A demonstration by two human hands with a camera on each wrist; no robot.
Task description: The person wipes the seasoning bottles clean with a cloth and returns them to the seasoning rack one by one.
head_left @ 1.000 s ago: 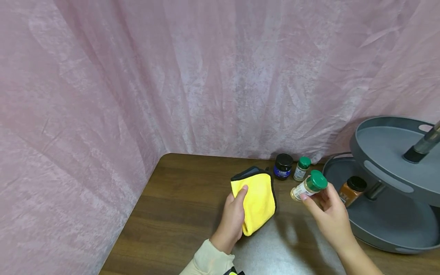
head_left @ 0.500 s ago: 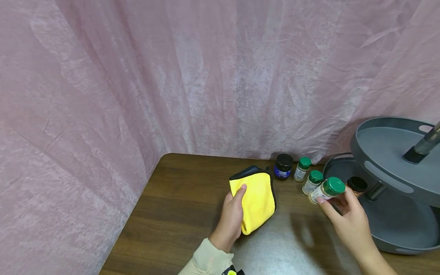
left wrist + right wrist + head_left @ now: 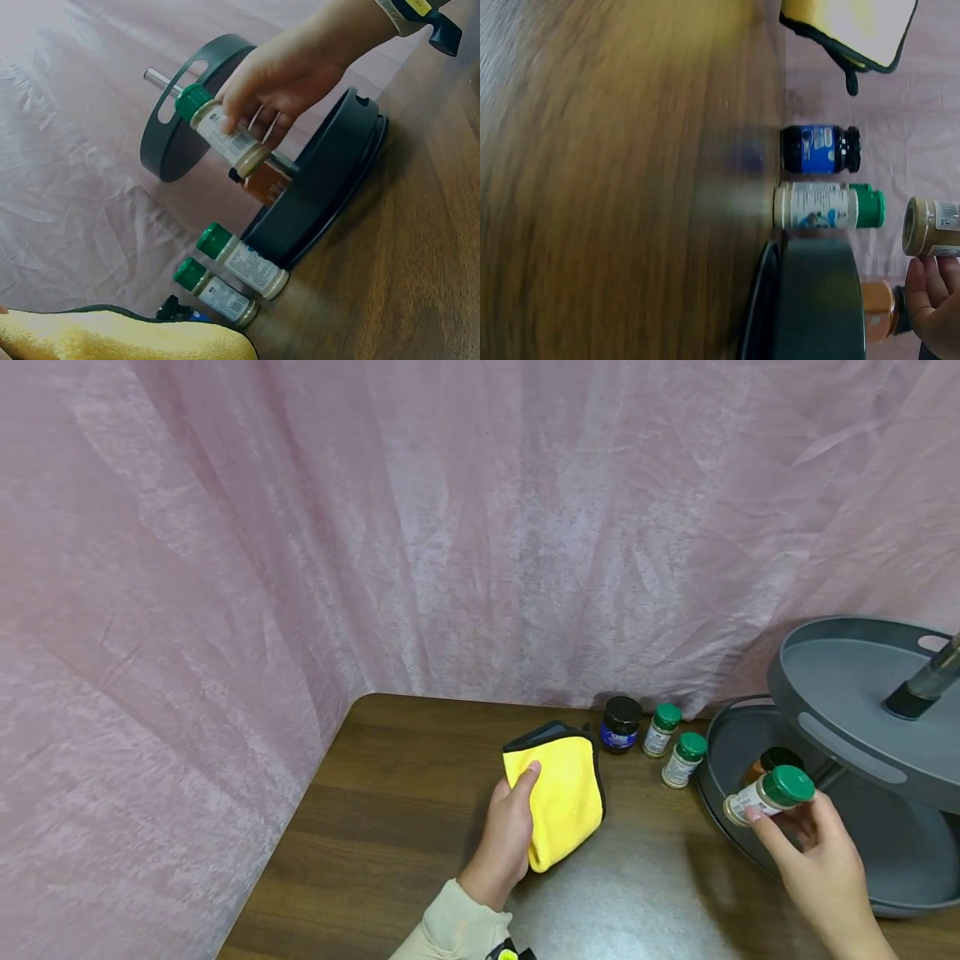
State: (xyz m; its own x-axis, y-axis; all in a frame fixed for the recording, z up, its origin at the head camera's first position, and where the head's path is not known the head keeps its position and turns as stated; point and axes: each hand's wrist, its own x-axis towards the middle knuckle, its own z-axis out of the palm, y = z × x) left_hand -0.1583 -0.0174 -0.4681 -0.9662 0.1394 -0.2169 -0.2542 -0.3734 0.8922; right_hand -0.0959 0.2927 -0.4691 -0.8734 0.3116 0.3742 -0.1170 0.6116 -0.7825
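My right hand (image 3: 821, 860) grips a green-capped spice jar (image 3: 763, 798), tilted, over the rim of the lower tier (image 3: 888, 827) of a grey two-tier tray stand. In the left wrist view the held spice jar (image 3: 225, 139) shows a white label and pale contents. Behind it, an orange-brown jar with a black lid (image 3: 780, 758) stands in the lower tier, partly hidden. My left hand (image 3: 506, 835) holds a folded yellow cloth (image 3: 566, 802) with black edging, thumb on top, above the table.
Two more green-capped spice jars (image 3: 681, 762) and a dark jar with a blue label (image 3: 620, 724) stand on the wooden table (image 3: 390, 793) left of the stand. The upper tier (image 3: 847, 668) overhangs the lower one. A pink curtain (image 3: 450, 527) hangs behind.
My right hand has carried the spice jar rightward from the table to the lower tier, uncovering another green-capped jar left standing on the table. The left hand and cloth have barely moved.
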